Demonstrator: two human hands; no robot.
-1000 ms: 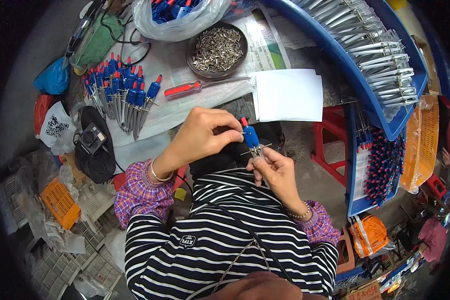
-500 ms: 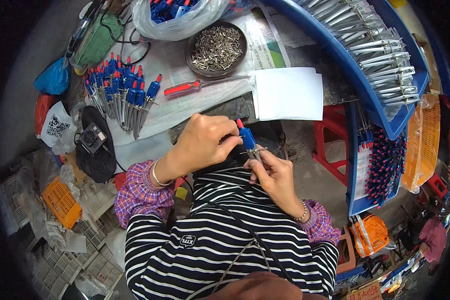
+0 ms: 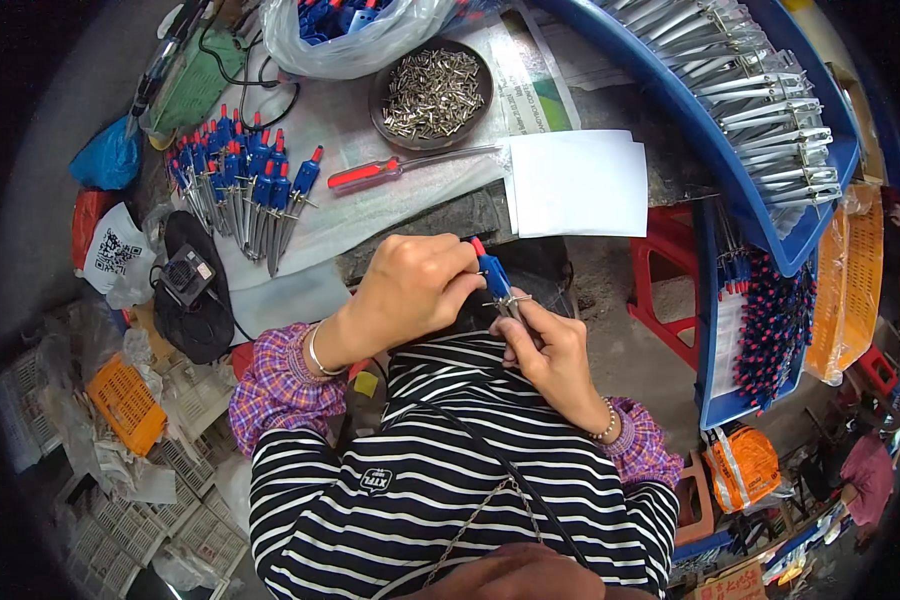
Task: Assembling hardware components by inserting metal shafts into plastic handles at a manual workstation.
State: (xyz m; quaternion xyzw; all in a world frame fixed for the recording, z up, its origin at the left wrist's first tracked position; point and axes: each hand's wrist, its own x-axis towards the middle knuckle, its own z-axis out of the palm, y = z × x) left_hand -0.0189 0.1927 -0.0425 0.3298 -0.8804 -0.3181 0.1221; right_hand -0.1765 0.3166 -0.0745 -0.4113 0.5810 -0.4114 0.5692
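Note:
My right hand is closed around the metal legs of a drawing compass, holding it tilted over my lap. The compass has a blue head with a red tip, and a thin metal crossbar sticks out below the head. My left hand is in a pinch against the left side of the blue head. Whatever sits between its thumb and forefinger is too small and covered to make out. On the table to the left lies a bunch of similar compasses, red tips up.
A dark bowl of small metal pins and a red-handled screwdriver lie on the table beside white paper. A clear bag holds blue parts. At right stand a blue tray of metal legs and another tray of compasses.

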